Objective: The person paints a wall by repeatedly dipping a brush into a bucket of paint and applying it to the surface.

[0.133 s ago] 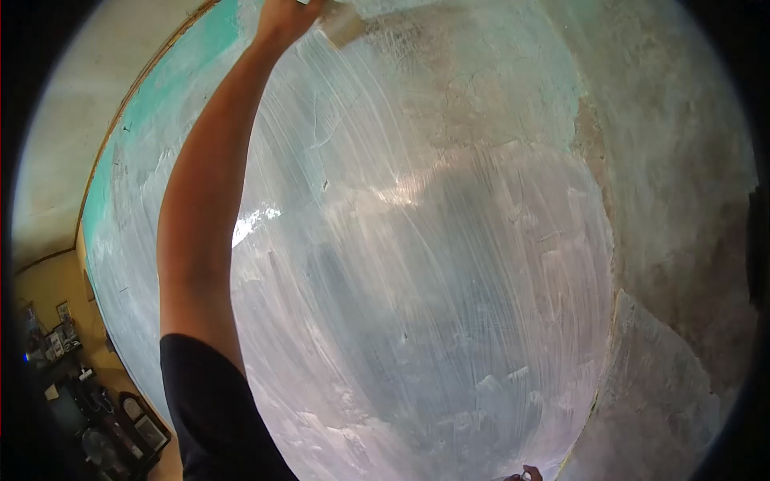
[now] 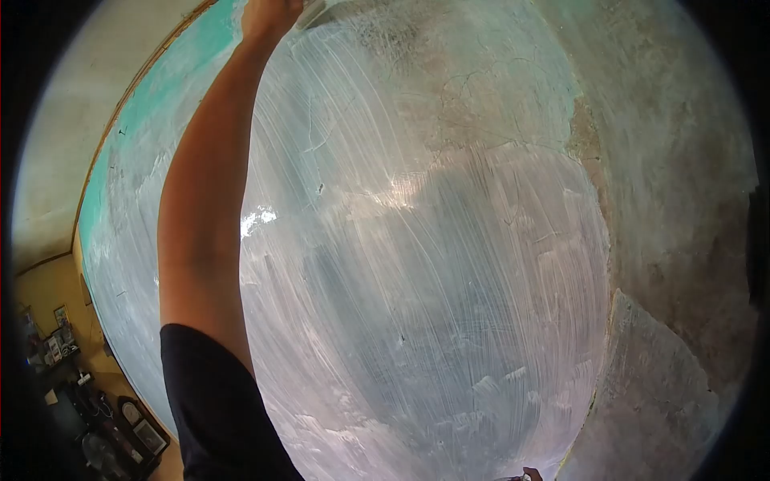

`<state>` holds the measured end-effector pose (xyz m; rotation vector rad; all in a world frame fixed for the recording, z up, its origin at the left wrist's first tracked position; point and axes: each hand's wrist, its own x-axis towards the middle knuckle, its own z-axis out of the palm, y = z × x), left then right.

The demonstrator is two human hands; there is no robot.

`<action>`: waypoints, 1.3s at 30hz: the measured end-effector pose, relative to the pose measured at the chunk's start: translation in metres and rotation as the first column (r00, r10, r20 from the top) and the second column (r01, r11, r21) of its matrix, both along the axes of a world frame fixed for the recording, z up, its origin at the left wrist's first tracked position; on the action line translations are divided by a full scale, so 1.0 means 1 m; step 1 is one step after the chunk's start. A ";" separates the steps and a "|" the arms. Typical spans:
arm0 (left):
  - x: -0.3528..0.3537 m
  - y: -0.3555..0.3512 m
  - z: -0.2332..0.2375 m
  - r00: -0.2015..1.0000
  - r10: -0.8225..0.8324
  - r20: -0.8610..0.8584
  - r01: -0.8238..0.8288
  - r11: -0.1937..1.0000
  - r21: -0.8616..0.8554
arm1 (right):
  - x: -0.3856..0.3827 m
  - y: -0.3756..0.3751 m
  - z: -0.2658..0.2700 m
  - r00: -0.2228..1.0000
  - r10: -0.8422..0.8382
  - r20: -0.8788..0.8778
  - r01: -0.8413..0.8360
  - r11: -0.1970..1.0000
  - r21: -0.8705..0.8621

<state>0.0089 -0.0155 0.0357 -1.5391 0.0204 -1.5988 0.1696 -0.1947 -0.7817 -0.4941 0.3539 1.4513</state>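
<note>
Leftward and slightly nearer the top edge, the raised left hand [image 2: 273, 14] and the flat tool [image 2: 319, 14] have shifted since the earlier frame, and less of the tool's face shows now. At far left, dark furniture [image 2: 100, 417] stands beyond the wall [image 2: 441, 264]; a turquoise band [image 2: 152, 104] runs along the wall's upper left border. Next comes the left arm, reaching up from a black sleeve [image 2: 216, 405], its fingers closed on the tool, though the frame cuts off most of the grip. Just right of them, the tool lies against the upper wall, its visible long edge slanting up to the right; its far end is hard to make out. Streaked pale coating curves below it. At bottom right, only a sliver of the right hand [image 2: 532, 474] shows, so I cannot tell whether its fingers are apart or together.
</note>
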 end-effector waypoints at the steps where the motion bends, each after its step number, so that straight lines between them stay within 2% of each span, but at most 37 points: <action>1: -0.005 0.015 -0.006 0.997 0.041 0.069 -0.043 0.999 0.031 | 0.007 -0.013 -0.005 1.000 -0.002 0.000 0.002 1.000 0.027; 2: -0.005 0.028 -0.024 0.995 0.063 0.071 -0.068 0.996 0.063 | 0.011 -0.026 -0.002 1.000 0.003 0.014 -0.003 1.000 -0.002; 3: 0.001 0.030 -0.040 0.996 0.078 0.031 -0.077 0.997 -0.025 | 0.007 -0.026 0.007 0.999 -0.012 0.044 0.015 0.998 -0.053; 4: -0.004 0.060 -0.035 0.966 0.246 0.075 -0.255 0.957 0.138 | 0.006 -0.027 0.012 0.997 -0.028 0.076 0.035 0.994 -0.105; 5: 0.010 0.048 -0.078 0.986 0.165 -0.014 -0.160 0.971 0.178 | 0.006 -0.029 0.012 0.997 -0.025 0.076 0.034 0.993 -0.112; 6: 0.018 0.046 -0.112 0.983 0.157 -0.095 -0.128 0.958 0.256 | 0.007 -0.032 0.012 0.996 -0.010 0.086 0.019 0.994 -0.112; 9: 0.036 0.018 -0.230 0.930 0.087 -0.356 0.024 0.954 0.298 | 0.008 -0.036 0.009 0.995 0.013 0.098 0.000 0.991 -0.130; 11: 0.030 0.001 -0.294 0.842 0.123 -0.525 -0.072 0.991 0.117 | 0.008 -0.038 0.008 0.994 0.028 0.103 -0.013 0.989 -0.145; 13: 0.024 -0.012 -0.330 0.802 0.081 -0.592 -0.119 0.993 -0.026 | 0.010 -0.039 0.007 0.992 0.061 0.112 -0.049 0.993 -0.108; 14: 0.019 -0.019 -0.327 0.804 0.086 -0.588 -0.127 0.992 -0.029 | 0.011 -0.040 0.007 0.991 0.069 0.117 -0.057 0.992 -0.110; 15: 0.013 -0.028 -0.323 0.781 -0.056 -0.622 -0.143 0.953 -0.266 | 0.011 -0.040 0.006 0.993 0.071 0.093 -0.060 0.992 -0.112; 16: 0.007 -0.031 -0.317 0.760 -0.203 -0.618 -0.166 0.859 -0.485 | 0.012 -0.040 0.006 0.995 0.071 0.069 -0.063 0.992 -0.112; 17: 0.003 -0.024 -0.302 0.781 -0.238 -0.578 -0.129 0.844 -0.521 | 0.013 -0.040 0.005 0.995 0.075 0.072 -0.066 0.991 -0.113; 18: -0.003 -0.010 -0.281 0.763 -0.217 -0.609 -0.070 0.909 -0.411 | 0.013 -0.040 0.004 0.994 0.086 0.062 -0.079 0.992 -0.102; 19: -0.012 -0.006 -0.257 0.795 -0.202 -0.572 -0.106 0.882 -0.458 | 0.013 -0.039 0.003 0.994 0.098 0.052 -0.093 0.992 -0.091; 20: -0.020 0.011 -0.229 0.845 -0.179 -0.504 -0.099 0.873 -0.477 | 0.010 -0.037 0.003 0.993 0.102 0.053 -0.097 0.991 -0.090; 21: -0.026 0.020 -0.202 0.886 -0.265 -0.380 0.003 0.823 -0.568 | 0.006 -0.034 0.003 0.995 0.074 0.071 -0.066 0.992 -0.106; 22: -0.036 0.023 -0.172 0.933 -0.201 -0.300 -0.010 0.816 -0.578 | 0.002 -0.033 0.003 0.995 0.045 0.089 -0.034 0.992 -0.122; 24: -0.056 0.021 -0.125 0.946 -0.219 -0.237 0.061 0.842 -0.536 | -0.005 -0.030 0.006 0.996 0.045 0.074 -0.036 0.991 -0.128; 25: -0.064 0.035 -0.093 0.973 -0.183 -0.141 0.089 0.860 -0.503 | -0.007 -0.028 0.010 0.997 0.040 0.061 -0.032 0.991 -0.128; 26: -0.064 0.012 -0.092 0.981 -0.180 -0.070 0.127 0.872 -0.473 | -0.012 -0.029 0.013 0.998 0.029 0.063 -0.021 0.992 -0.127; 27: -0.069 0.013 -0.074 0.987 -0.153 -0.055 0.112 0.885 -0.452 | -0.017 -0.030 0.017 0.996 0.010 0.086 0.002 0.991 -0.135; 28: -0.072 0.015 -0.058 0.999 -0.010 0.050 0.029 0.920 -0.392 | -0.021 -0.030 0.020 0.994 -0.005 0.109 0.021 0.989 -0.145; 29: -0.071 0.021 -0.048 0.999 -0.015 0.051 0.034 0.918 -0.395 | -0.022 -0.029 0.018 0.994 -0.010 0.111 0.026 0.989 -0.148; 30: -0.070 0.028 -0.043 0.999 -0.041 0.015 0.043 0.983 -0.176 | -0.022 -0.026 0.013 0.997 -0.001 0.071 0.011 0.991 -0.131; 31: -0.071 0.035 -0.040 0.998 -0.057 -0.025 0.058 0.997 0.052 | -0.021 -0.026 0.010 0.999 0.009 0.032 -0.005 0.994 -0.112; 32: -0.065 0.028 -0.055 0.996 -0.089 0.007 0.089 0.989 -0.117 | -0.023 -0.027 0.012 0.999 0.007 0.034 -0.003 0.993 -0.117; 34: -0.054 0.031 -0.084 0.997 0.071 -0.028 -0.073 0.993 -0.090 | -0.027 -0.027 0.018 0.999 0.008 0.046 -0.003 0.993 -0.122; 35: -0.050 0.040 -0.099 0.990 0.072 -0.120 -0.082 0.993 -0.084 | -0.026 -0.028 0.016 0.999 0.008 0.047 -0.002 0.993 -0.121; 36: -0.049 0.052 -0.118 0.950 0.313 0.001 -0.313 0.950 0.000 | -0.025 -0.027 0.014 0.998 0.034 0.044 -0.028 0.991 -0.129; 37: -0.039 0.048 -0.153 0.978 0.174 -0.117 -0.150 0.970 0.189 | -0.024 -0.027 0.012 0.997 0.065 0.039 -0.059 0.989 -0.138; 38: -0.032 0.043 -0.189 0.977 0.124 -0.175 -0.095 0.982 0.165 | -0.023 -0.026 0.011 0.997 0.073 0.037 -0.067 0.987 -0.144; 39: -0.028 0.039 -0.225 0.963 0.179 -0.204 -0.140 0.971 0.192 | -0.022 -0.025 0.009 0.994 0.094 0.052 -0.087 0.989 -0.121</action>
